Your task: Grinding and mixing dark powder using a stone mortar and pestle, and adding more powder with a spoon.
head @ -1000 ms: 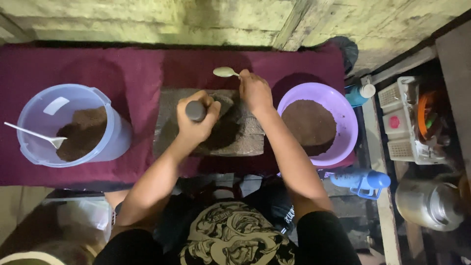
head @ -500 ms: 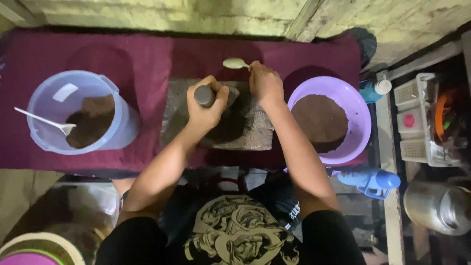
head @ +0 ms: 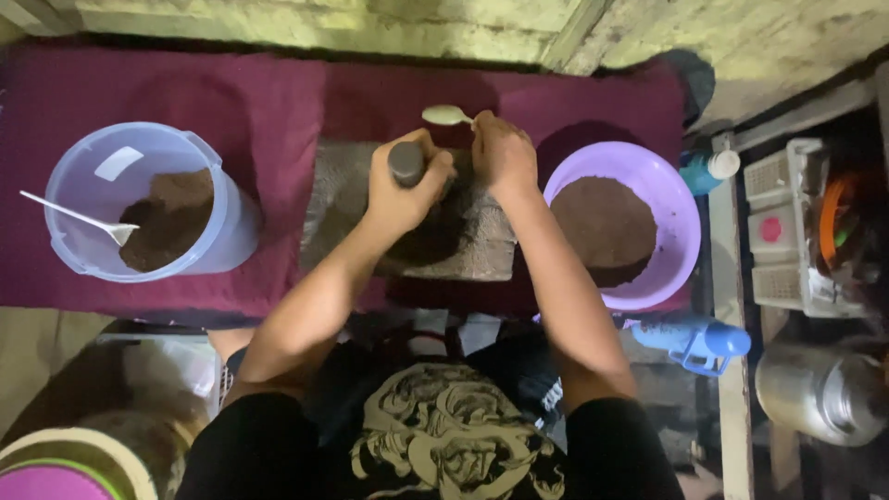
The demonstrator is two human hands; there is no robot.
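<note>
A maroon cloth (head: pixel 278 102) covers the bench before me. Left of the grey stone grinding slab (head: pixel 343 204) stands a clear plastic tub (head: pixel 222 231) of brown powder. My left hand (head: pixel 403 190) is clamped around a grey stone roller (head: pixel 406 163) over the slab; my right hand (head: pixel 503 153) pinches a white spoon (head: pixel 446 115). Right of the slab sits a purple bowl (head: pixel 662 199).

Dim, warm light from above; deep shadows at the right edge and lower corners, slightly soft focus.
</note>
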